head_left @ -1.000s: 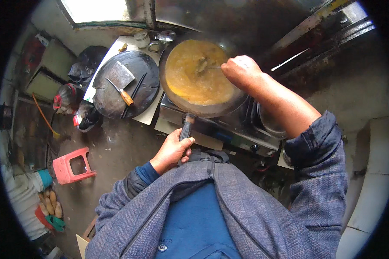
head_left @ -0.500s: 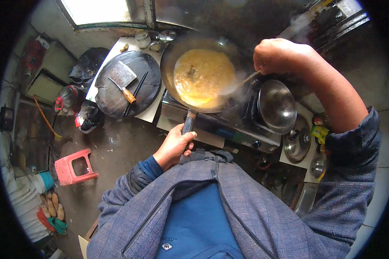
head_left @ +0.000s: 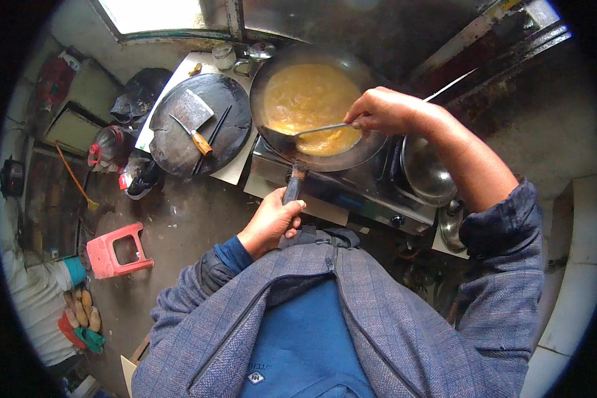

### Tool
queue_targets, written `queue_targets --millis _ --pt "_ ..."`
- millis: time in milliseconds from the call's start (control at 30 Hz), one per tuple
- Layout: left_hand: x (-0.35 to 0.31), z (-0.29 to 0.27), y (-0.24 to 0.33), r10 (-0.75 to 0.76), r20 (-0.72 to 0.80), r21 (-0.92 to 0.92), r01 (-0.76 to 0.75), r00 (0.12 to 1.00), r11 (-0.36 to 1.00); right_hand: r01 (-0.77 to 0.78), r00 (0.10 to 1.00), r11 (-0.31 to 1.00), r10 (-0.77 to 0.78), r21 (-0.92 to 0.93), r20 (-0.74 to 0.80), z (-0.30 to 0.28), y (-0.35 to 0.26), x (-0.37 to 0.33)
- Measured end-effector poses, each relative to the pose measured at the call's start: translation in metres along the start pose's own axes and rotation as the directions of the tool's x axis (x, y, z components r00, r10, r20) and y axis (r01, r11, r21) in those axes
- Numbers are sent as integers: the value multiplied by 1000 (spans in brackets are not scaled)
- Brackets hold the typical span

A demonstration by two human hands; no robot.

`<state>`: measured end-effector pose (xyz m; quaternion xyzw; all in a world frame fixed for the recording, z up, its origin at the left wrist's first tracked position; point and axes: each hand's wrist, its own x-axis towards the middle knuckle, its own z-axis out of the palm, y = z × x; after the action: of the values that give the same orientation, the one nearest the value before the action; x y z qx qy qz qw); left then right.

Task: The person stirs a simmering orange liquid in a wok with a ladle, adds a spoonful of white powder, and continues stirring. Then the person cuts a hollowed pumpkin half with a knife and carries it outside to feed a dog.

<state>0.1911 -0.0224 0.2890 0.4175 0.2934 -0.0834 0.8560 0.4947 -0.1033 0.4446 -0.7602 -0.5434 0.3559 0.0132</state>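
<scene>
A dark wok [head_left: 373,136] sits on the steel gas stove [head_left: 351,192], holding bubbling yellow liquid [head_left: 308,89]. My left hand [head_left: 270,220] is closed around the wok's black handle [head_left: 292,188] at the near side. Over the wok's right rim, my right hand [head_left: 381,109] grips the thin metal handle of a wok spatula [head_left: 322,129]. The spatula's head dips by the left near wall of the wok; its exact shape is hard to make out.
Left of the wok, a round chopping board [head_left: 166,146] carries a cleaver [head_left: 194,113] and dark chopsticks [head_left: 213,136]. A steel bowl [head_left: 428,172] and a lid [head_left: 452,225] lie to the right. A jar [head_left: 223,57] stands behind; a red stool [head_left: 119,251] is on the floor.
My right hand has moved left and nearer, sweeping the spatula from the wok's right side to its left near side. My left hand keeps its hold on the wok handle.
</scene>
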Motion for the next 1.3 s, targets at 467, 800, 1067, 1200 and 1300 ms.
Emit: queue_targets --millis 467,800,1067,1200,1300 --pt "-4 0 1 -6 -4 25 6 1000 1000 -319 920 944 287 -81 -268 6 -5 78" --pt "1 -3 -1 3 12 20 -3 1000 1000 -310 939 863 344 -399 14 -65 1 -8" --pt "0 -3 1 -3 24 42 2 1000 999 -254 925 740 374 -623 67 -84 -14 -52" --pt "-1 -4 0 -8 29 51 6 1000 999 -293 928 728 372 -620 -1 -59 16 -34" --pt "-1 -5 0 -10 32 29 9 999 1000 -337 937 734 325 -589 -131 -23 48 -19"
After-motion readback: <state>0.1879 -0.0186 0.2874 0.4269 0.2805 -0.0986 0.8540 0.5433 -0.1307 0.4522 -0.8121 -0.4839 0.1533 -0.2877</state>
